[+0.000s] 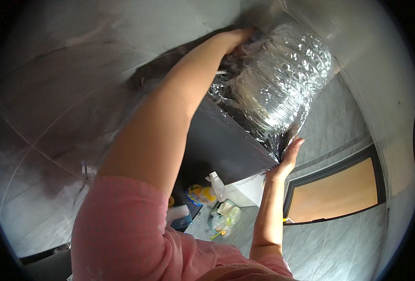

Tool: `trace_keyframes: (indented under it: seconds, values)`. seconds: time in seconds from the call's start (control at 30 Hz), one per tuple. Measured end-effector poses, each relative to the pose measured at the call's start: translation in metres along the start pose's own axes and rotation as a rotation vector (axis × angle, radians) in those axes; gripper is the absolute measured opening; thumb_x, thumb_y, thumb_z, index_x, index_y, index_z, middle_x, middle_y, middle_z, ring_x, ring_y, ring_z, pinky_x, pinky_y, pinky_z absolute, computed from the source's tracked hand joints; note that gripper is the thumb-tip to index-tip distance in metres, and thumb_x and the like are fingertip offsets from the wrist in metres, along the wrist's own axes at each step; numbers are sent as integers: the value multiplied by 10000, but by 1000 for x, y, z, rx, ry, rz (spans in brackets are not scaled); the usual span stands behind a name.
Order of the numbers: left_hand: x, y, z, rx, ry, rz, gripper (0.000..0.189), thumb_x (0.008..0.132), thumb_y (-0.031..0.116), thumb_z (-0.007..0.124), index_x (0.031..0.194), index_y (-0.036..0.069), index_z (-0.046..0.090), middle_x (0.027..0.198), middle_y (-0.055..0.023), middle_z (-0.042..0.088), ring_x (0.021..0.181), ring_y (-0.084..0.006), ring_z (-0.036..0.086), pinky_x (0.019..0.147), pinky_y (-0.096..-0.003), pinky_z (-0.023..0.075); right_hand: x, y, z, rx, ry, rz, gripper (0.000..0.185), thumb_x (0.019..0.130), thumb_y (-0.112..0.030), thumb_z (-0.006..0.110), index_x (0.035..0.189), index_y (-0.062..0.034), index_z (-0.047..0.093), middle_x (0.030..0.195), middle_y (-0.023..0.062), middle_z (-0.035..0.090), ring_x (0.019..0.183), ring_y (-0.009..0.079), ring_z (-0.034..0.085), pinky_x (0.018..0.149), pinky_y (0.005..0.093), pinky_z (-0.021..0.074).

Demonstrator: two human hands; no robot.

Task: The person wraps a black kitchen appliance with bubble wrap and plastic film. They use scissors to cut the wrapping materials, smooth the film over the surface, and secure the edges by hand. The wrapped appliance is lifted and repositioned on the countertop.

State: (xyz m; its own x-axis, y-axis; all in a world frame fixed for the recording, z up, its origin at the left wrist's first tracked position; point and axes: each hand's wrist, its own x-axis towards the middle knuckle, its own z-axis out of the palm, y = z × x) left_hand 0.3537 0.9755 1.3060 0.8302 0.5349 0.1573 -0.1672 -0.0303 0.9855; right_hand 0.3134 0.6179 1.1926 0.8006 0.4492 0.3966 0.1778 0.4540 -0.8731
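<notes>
A silvery, ribbed flexible foil duct (281,80) stands against the far end of a dark grey box-shaped housing (225,140), with crinkled shiny film or foil around the joint. My left hand (240,40) reaches to the duct's upper left side; its fingers are in shadow and blurred, so their grip is unclear. At the housing's right corner, my right hand (284,159) holds the duct's lower edge, thumb outward and the other fingers partly hidden behind the foil.
Marbled grey tiles (63,105) cover the wall at left. Below the housing are a spray bottle (217,186), a yellow and blue package (200,195), a box (179,216) and a clear plastic bag with contents (225,217). A dark-framed door or window (334,189) lies at right.
</notes>
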Motion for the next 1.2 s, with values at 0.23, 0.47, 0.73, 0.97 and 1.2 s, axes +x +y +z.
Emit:
trace_keyframes:
  seconds: [0.23, 0.47, 0.73, 0.97, 1.2]
  values:
    - [18, -18, 3, -157, -188, 116, 514, 997, 494, 474, 1310, 111, 610, 1179, -117, 683, 1106, -253, 621, 927, -443, 482, -1, -2, 6, 37, -76, -55, 820, 1036, -606, 334, 1610, -69, 98, 1665, 118, 161, 1503, 261, 231, 1224, 395, 194]
    - [41, -32, -8, -49, -157, 279, 489, 983, 459, 515, 1270, 82, 633, 1177, -119, 679, 1109, -268, 609, 955, -373, 473, 6, 5, 1, -93, -51, -153, 817, 1040, -590, 350, 1608, -61, 96, 1663, 135, 161, 1505, 268, 236, 1225, 408, 212]
    - [22, -21, -5, -327, -195, 139, 526, 986, 350, 469, 1340, -38, 505, 1146, -191, 689, 1110, -313, 644, 948, -421, 494, 9, 9, -6, -186, -79, -205, 793, 1059, -545, 337, 1595, -16, 88, 1659, 149, 151, 1501, 271, 211, 1220, 394, 175]
    - [18, -26, -2, -234, -221, 144, 529, 981, 340, 487, 1358, -30, 483, 1157, -195, 687, 1106, -322, 649, 935, -431, 502, 9, 10, -7, -191, -60, -201, 769, 1069, -515, 359, 1599, -20, 105, 1628, 141, 254, 1439, 255, 347, 1186, 384, 280]
    - [23, -24, 0, -159, -231, 156, 536, 975, 330, 504, 1377, -22, 460, 1167, -199, 685, 1102, -330, 655, 922, -442, 510, 9, 13, -10, -211, -24, -186, 743, 1075, -490, 364, 1595, -13, 134, 1631, 140, 247, 1438, 249, 346, 1188, 379, 273]
